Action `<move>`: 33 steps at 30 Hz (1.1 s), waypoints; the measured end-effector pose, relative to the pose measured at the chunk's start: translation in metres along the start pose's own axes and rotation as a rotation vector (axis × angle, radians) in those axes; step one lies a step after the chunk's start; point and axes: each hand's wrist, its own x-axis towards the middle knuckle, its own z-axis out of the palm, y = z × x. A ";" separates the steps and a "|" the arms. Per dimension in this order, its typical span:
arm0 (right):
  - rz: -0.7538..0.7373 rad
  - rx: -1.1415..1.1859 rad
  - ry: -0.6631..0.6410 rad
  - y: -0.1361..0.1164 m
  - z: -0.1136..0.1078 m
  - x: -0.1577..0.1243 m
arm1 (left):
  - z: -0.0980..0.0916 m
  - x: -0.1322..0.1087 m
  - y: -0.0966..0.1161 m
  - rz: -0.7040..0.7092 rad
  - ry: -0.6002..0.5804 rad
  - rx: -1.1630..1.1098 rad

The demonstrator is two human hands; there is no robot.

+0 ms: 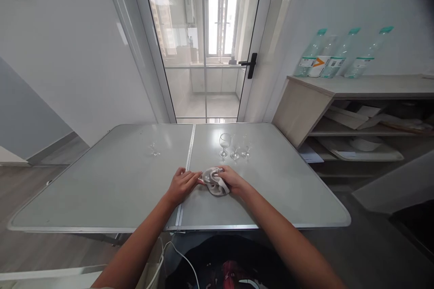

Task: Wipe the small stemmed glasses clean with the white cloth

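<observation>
Close to the table's middle seam, my left hand grips a small clear stemmed glass at its foot end, with the glass lying on its side and its bowl toward the right. My right hand is closed on a whitish cloth, which presses into and around the bowl and hangs below it. The right fingertips are partly hidden by the cloth. Behind my hands stand three stemmed glasses, the nearest to the seam being a round-bowled glass. Another clear glass stands on the left half.
The grey folding table has a metal edge. Beyond it is a glazed door with a black handle. A wooden shelf unit at right carries several plastic bottles. A white cable hangs below the front edge.
</observation>
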 end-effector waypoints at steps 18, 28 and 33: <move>-0.306 -0.200 0.037 -0.009 0.007 -0.003 | 0.004 -0.001 -0.001 -0.075 0.018 -0.079; 0.019 0.113 -0.049 -0.005 0.009 -0.004 | 0.008 0.007 0.001 -0.197 0.096 -0.034; -0.207 -0.178 0.261 -0.008 0.005 -0.009 | 0.010 0.004 -0.004 -0.283 0.208 -0.032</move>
